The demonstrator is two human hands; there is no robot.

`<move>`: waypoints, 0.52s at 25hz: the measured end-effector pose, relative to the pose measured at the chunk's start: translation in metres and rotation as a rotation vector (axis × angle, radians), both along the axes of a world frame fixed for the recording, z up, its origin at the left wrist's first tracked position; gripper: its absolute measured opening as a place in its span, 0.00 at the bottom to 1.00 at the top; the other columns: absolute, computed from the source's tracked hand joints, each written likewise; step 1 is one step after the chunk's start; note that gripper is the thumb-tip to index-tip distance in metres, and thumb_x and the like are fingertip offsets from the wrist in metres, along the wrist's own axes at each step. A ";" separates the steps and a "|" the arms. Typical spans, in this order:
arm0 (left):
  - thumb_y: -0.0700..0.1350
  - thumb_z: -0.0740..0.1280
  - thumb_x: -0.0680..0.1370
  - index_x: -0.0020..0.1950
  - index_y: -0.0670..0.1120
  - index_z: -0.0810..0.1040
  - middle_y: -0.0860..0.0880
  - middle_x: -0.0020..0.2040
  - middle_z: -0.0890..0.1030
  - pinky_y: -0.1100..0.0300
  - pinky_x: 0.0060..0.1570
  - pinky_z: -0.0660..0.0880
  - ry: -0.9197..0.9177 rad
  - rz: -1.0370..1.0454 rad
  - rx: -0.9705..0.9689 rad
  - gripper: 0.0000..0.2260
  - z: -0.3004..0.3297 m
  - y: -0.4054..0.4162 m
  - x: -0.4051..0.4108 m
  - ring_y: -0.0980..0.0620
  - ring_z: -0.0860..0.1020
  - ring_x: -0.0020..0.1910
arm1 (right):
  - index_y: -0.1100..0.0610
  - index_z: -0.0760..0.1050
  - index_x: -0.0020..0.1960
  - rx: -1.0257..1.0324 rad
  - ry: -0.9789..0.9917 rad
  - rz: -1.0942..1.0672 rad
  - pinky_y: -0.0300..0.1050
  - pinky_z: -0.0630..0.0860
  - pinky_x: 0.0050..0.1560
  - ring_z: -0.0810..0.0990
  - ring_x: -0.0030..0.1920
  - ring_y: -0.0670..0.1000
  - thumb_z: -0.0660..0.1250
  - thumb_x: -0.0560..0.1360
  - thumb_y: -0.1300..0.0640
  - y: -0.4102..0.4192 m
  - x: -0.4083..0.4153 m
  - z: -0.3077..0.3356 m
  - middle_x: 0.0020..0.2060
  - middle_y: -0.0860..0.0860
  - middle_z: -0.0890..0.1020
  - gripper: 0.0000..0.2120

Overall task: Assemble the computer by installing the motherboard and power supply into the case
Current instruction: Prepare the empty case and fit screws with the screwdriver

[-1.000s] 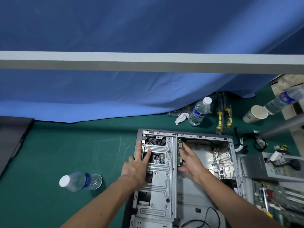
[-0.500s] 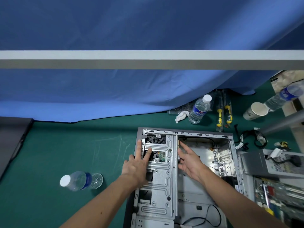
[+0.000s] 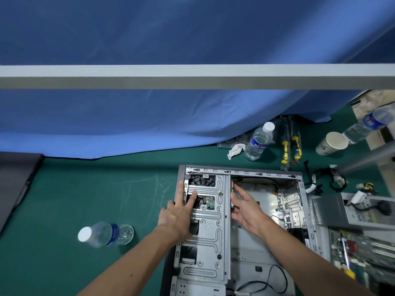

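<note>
Green mat (image 3: 70, 199) covers the bench; widest bare stretch at centre left of frame, broken only by a clear water bottle (image 3: 102, 233) lying on its side, white cap toward the left. Dark panel edge (image 3: 15, 184) at far left. Blue cloth (image 3: 149, 116) hangs behind, its hem meeting the mat along the upper middle; a grey bar (image 3: 192, 76) crosses the whole frame above.

Open grey metal case (image 3: 265, 197) lies flat at lower centre, far rim just short of the clutter at upper right: upright water bottle (image 3: 258, 142) with blue label, writing too small to read; crumpled white tissue (image 3: 235, 150) beside it; two yellow-handled screwdrivers (image 3: 290, 146); paper cup (image 3: 331, 144); loose black cables (image 3: 324, 180). Little free mat on that side.

Power supply (image 3: 342, 210), grey box with a cable bundle, sits just right of the case rim, outside it. Motherboard (image 3: 363, 251), green, lies below it at the right edge, also outside the case.

Left hand (image 3: 177, 216) rests palm down on the drive cage (image 3: 209, 231), fingers spread, tips at the case's left rim and over a fan opening. Right hand (image 3: 248, 208) reaches inside the main bay, palm turned left, fingers extended and loosely together against a small upright board (image 3: 232, 185) at the cage edge; whether it pinches the board I cannot tell.
</note>
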State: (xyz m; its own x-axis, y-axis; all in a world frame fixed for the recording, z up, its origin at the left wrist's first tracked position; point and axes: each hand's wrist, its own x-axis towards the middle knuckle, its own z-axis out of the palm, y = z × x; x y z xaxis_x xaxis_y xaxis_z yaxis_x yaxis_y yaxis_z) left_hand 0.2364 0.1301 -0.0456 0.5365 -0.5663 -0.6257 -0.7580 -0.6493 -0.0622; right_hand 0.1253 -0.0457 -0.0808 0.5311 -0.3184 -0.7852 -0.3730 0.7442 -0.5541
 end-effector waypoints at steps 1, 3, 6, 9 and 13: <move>0.51 0.74 0.74 0.78 0.57 0.31 0.41 0.72 0.20 0.52 0.59 0.72 0.000 -0.002 -0.001 0.53 0.000 0.000 0.000 0.44 0.69 0.65 | 0.51 0.61 0.77 0.004 0.000 -0.002 0.53 0.81 0.49 0.82 0.53 0.54 0.60 0.82 0.63 0.000 0.000 0.001 0.62 0.55 0.80 0.25; 0.54 0.74 0.73 0.77 0.57 0.30 0.41 0.72 0.21 0.52 0.59 0.72 0.004 -0.008 0.003 0.54 0.001 -0.001 0.000 0.44 0.69 0.65 | 0.51 0.61 0.77 0.011 -0.005 -0.005 0.51 0.83 0.45 0.82 0.52 0.54 0.60 0.82 0.63 0.000 0.000 0.003 0.62 0.56 0.80 0.25; 0.54 0.75 0.72 0.77 0.57 0.30 0.42 0.71 0.20 0.52 0.59 0.72 0.007 -0.009 0.005 0.55 0.001 0.000 0.000 0.44 0.69 0.65 | 0.51 0.61 0.77 0.014 0.002 -0.004 0.51 0.83 0.44 0.83 0.52 0.55 0.60 0.82 0.63 0.000 0.000 0.004 0.62 0.57 0.80 0.25; 0.53 0.74 0.73 0.77 0.57 0.30 0.42 0.69 0.19 0.52 0.59 0.72 0.009 -0.009 0.000 0.54 0.000 0.000 -0.001 0.44 0.70 0.64 | 0.51 0.61 0.77 0.008 0.008 -0.005 0.53 0.82 0.48 0.83 0.53 0.55 0.60 0.82 0.63 0.001 0.000 0.005 0.62 0.56 0.80 0.25; 0.52 0.73 0.74 0.77 0.57 0.30 0.42 0.70 0.19 0.52 0.58 0.72 0.011 -0.008 -0.001 0.53 0.000 0.000 0.000 0.44 0.69 0.64 | 0.52 0.61 0.77 0.001 0.028 -0.029 0.60 0.77 0.60 0.80 0.59 0.58 0.60 0.82 0.63 0.003 0.001 0.004 0.66 0.57 0.77 0.25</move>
State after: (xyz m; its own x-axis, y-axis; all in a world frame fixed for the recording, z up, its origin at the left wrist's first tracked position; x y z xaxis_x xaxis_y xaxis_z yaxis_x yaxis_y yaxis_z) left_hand 0.2362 0.1301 -0.0454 0.5250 -0.5712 -0.6309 -0.7637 -0.6434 -0.0530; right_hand 0.1262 -0.0427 -0.0767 0.4998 -0.3328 -0.7997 -0.3664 0.7553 -0.5433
